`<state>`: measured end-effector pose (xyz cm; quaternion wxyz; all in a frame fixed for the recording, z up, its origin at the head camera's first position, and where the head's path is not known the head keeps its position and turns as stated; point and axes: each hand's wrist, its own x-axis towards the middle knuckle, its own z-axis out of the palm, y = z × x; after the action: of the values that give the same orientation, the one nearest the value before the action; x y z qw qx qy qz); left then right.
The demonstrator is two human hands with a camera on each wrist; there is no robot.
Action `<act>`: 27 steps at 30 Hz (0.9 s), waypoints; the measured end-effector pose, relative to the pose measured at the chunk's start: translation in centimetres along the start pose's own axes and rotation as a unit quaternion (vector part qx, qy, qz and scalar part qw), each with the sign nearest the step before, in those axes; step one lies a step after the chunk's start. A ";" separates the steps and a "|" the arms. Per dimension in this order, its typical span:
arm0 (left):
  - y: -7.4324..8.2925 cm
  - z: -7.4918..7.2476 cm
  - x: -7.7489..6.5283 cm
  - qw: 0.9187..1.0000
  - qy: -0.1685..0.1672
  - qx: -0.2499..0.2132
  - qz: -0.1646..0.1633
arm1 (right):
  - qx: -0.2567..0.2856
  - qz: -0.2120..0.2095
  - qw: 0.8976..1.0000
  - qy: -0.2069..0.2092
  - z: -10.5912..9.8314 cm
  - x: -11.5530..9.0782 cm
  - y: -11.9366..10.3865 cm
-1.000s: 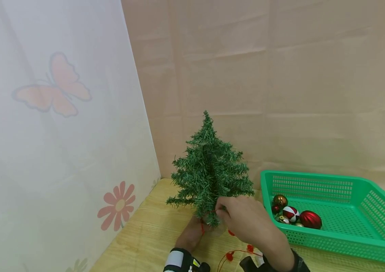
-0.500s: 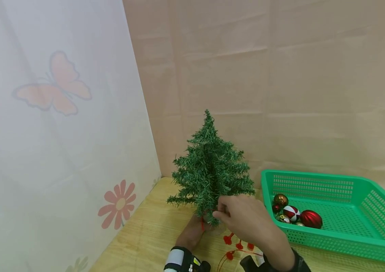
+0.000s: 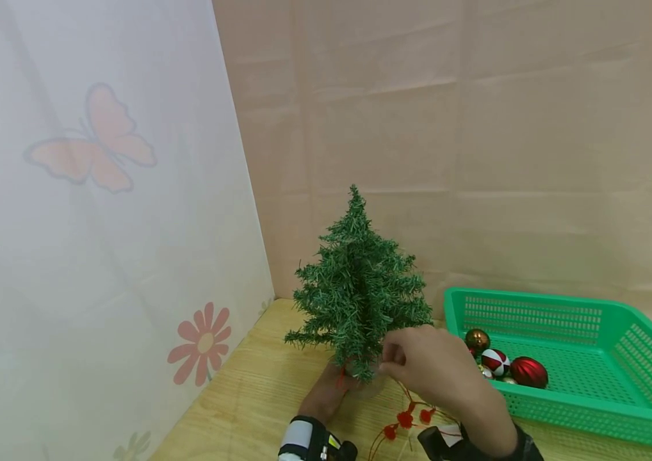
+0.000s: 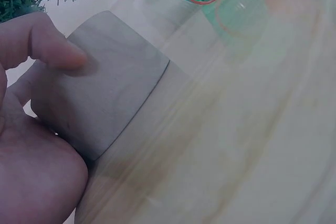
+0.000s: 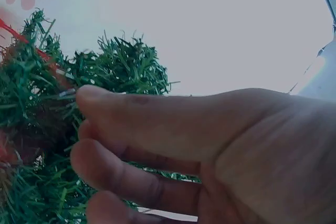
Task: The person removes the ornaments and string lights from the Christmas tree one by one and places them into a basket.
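Note:
A small green Christmas tree (image 3: pixel 357 282) stands on the wooden table. My left hand (image 3: pixel 324 394) reaches in low at its foot, and in the left wrist view its fingers curl round the greyish, block-like tree base (image 4: pixel 113 77). Just right of the lower branches is my right hand (image 3: pixel 441 371), thumb and fingertips drawn together. A red pom-pom garland (image 3: pixel 405 419) trails from under it onto the table. In the right wrist view the red cord (image 5: pixel 31 45) runs through the needles towards the thumb tip; the pinched spot is partly hidden.
To the right, a green plastic basket (image 3: pixel 579 410) holds several baubles, among them a ribbed red bauble (image 3: pixel 529 372) and a brown bauble (image 3: pixel 477 340). A white wall (image 3: pixel 130 269) with butterfly and flower prints borders the left, and a beige cloth (image 3: pixel 533 160) the back.
My right hand has shifted a little to the right, away from the lower branches. The garland's pom-poms have moved with it. My left hand stays at the tree base.

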<state>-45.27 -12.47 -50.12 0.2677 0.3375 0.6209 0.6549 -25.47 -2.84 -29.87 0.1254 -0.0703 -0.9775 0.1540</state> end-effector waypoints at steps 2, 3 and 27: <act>-0.1 0.0 0.0 1.000 0.005 -0.009 -0.011 | 0.000 0.008 1.000 0.002 -0.1 0.0 0.1; -0.1 0.0 0.0 1.000 0.006 -0.011 -0.013 | 0.000 0.012 1.000 0.003 -0.2 0.0 0.1; -0.1 -0.1 0.1 0.997 0.038 0.041 -0.055 | -0.089 0.030 0.993 -0.072 3.4 1.5 -1.5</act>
<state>-45.44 -12.45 -50.21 0.2660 0.2882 0.6744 0.6256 -27.92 -4.94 -32.20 0.0433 -0.0990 -0.9913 0.0747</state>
